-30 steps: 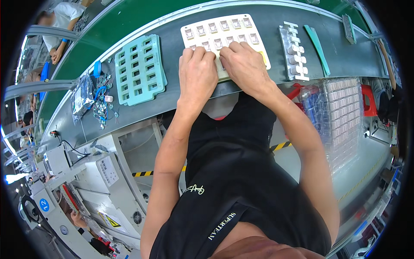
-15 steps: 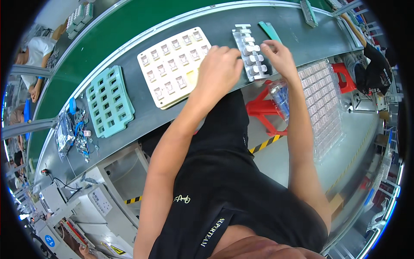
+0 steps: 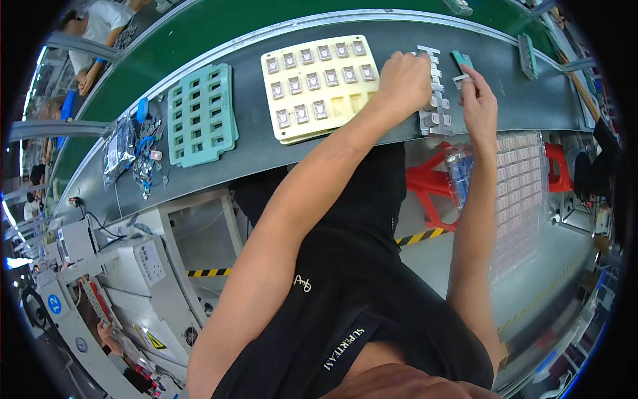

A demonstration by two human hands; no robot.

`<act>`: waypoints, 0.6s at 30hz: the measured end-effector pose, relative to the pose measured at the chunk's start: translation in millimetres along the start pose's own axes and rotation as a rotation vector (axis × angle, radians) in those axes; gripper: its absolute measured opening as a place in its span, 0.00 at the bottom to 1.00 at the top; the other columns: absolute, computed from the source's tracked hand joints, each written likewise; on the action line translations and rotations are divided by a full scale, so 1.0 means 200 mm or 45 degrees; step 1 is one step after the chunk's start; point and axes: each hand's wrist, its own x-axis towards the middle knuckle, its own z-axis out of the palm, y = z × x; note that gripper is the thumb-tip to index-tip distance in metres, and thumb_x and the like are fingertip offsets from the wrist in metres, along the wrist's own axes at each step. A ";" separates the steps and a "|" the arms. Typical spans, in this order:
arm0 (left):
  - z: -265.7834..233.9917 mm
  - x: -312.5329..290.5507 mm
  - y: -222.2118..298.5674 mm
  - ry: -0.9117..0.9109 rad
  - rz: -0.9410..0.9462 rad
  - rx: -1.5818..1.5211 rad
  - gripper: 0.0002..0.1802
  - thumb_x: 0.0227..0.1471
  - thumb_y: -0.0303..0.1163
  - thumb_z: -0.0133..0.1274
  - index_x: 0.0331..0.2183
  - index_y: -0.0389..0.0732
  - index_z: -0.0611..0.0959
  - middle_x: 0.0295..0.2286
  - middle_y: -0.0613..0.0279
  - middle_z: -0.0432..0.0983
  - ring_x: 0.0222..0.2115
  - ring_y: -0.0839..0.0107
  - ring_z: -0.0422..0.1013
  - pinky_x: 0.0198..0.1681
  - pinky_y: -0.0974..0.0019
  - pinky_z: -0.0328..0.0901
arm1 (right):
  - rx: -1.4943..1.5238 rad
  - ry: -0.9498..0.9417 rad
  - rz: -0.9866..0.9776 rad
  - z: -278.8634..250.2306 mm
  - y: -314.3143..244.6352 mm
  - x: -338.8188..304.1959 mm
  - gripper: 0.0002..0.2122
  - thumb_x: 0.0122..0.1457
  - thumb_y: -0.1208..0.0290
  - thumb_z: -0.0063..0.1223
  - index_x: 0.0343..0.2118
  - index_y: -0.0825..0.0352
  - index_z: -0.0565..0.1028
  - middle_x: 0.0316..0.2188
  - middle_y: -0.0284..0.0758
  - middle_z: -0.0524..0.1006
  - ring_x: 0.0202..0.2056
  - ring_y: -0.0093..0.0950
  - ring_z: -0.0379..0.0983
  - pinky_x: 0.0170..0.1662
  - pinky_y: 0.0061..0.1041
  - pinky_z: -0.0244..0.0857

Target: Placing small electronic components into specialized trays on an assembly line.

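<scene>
A narrow metal fixture [image 3: 425, 128] carrying a row of white and silver pieces lies crosswise on the dark workbench. Over its left side is my left hand [image 3: 404, 83], fingers curled and closed; their tips are hidden. On the fixture's other side my right hand [image 3: 480, 110] is raised, pinching a small flat white piece [image 3: 460, 79] between thumb and fingers. Left of my left hand sits a cream tray [image 3: 271, 113] with rows of small clear-and-pinkish parts [image 3: 331, 78] in its pockets. A few bare yellow pockets show near my left wrist.
A green slotted tray [image 3: 203, 113] lies at the left, beside bagged parts [image 3: 121, 149] and loose small hardware. A green strip [image 3: 458, 58] lies beyond my right hand. Below the bench's right edge are a red stool [image 3: 425, 178] and a large clear blister sheet [image 3: 518, 179] of parts.
The view has swung, so the bench things sit farther right. My right hand has moved away from the fixture and now shows a small white piece. My left hand has moved over the fixture's side.
</scene>
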 end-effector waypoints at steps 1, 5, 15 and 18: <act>-0.06 -0.04 0.01 0.086 0.033 -0.044 0.11 0.43 0.25 0.50 0.31 0.31 0.81 0.30 0.39 0.78 0.36 0.44 0.73 0.43 0.48 0.67 | -0.003 0.049 -0.160 0.03 -0.07 -0.04 0.14 0.63 0.70 0.48 0.48 0.66 0.78 0.26 0.34 0.78 0.28 0.22 0.74 0.34 0.24 0.68; -0.45 -0.24 -0.10 0.181 0.030 -0.063 0.09 0.48 0.27 0.51 0.32 0.33 0.80 0.29 0.46 0.79 0.34 0.48 0.74 0.40 0.52 0.68 | 0.137 -0.241 -0.193 0.25 -0.33 -0.20 0.13 0.61 0.70 0.55 0.46 0.70 0.72 0.29 0.39 0.79 0.30 0.26 0.75 0.35 0.25 0.69; -0.52 -0.52 -0.24 0.063 0.054 0.054 0.06 0.48 0.21 0.53 0.28 0.34 0.84 0.26 0.52 0.76 0.33 0.52 0.72 0.40 0.54 0.68 | -0.411 -0.386 -0.543 0.50 -0.44 -0.28 0.07 0.57 0.69 0.53 0.31 0.66 0.78 0.29 0.42 0.77 0.34 0.41 0.75 0.38 0.38 0.69; -0.50 -0.51 -0.28 0.057 0.104 0.247 0.07 0.49 0.24 0.53 0.30 0.37 0.85 0.29 0.54 0.77 0.34 0.52 0.71 0.41 0.55 0.67 | -0.474 -0.402 -0.580 0.51 -0.46 -0.25 0.07 0.56 0.69 0.52 0.30 0.65 0.80 0.29 0.42 0.77 0.34 0.41 0.76 0.38 0.38 0.70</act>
